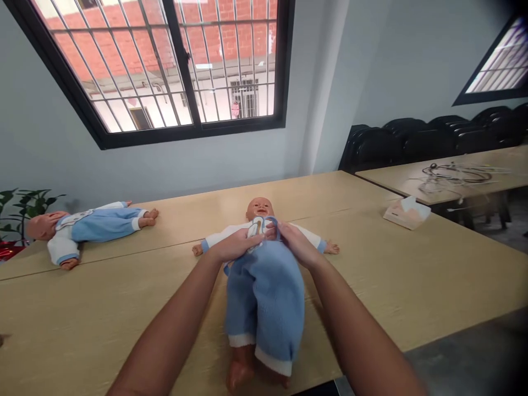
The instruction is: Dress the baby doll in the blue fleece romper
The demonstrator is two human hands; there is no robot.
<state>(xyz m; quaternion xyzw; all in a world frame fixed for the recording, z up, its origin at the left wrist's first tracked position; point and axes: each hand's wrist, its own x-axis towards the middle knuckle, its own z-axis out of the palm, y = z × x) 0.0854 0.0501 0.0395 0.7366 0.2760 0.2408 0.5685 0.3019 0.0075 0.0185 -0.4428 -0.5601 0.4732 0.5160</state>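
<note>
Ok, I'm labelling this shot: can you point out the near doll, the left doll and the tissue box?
Near doll (274, 289): head view, on its blue trousers.
Left doll (99, 225): head view, on its blue trousers.
Tissue box (401, 215): head view, on its side.

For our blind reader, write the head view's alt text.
A person's left hand and right hand touch the clothed chest of a doll lying face up on a table. Another doll lies farther left, a small pale packet farther right.

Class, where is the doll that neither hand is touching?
In the head view, the untouched doll lies at the left on the wooden table, its head beside the green plant.
</note>
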